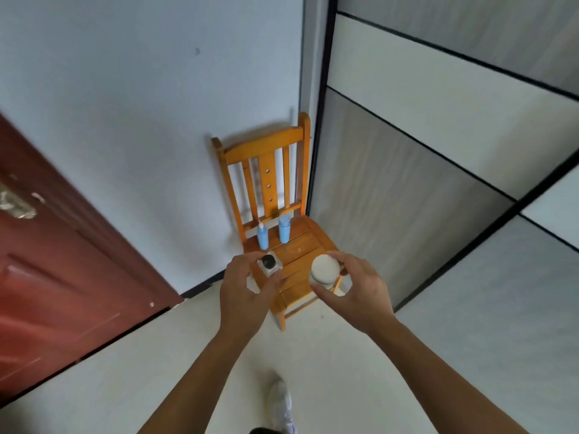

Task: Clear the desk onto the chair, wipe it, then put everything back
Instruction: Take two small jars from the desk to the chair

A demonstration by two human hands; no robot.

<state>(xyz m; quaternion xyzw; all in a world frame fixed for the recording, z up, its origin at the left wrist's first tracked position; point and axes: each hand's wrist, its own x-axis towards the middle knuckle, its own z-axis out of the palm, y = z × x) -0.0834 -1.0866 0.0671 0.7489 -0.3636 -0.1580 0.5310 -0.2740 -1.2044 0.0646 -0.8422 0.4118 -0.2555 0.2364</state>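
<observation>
An orange wooden chair (300,245) stands in the corner ahead of me. Two blue bottles stand upright at the back of its seat: a slim one with a white nozzle (262,236) on the left and a capped one (284,229) on the right. My left hand (242,296) grips a small square glass bottle with a black cap (269,263) over the seat's front left. My right hand (354,289) holds a white-lidded jar (325,268) over the seat's front right. The desk is out of view.
A white wall (141,104) is behind the chair and a grey panelled partition (438,183) stands to its right. A dark red door (62,261) is at the left. My white shoe (279,405) is on the pale floor below.
</observation>
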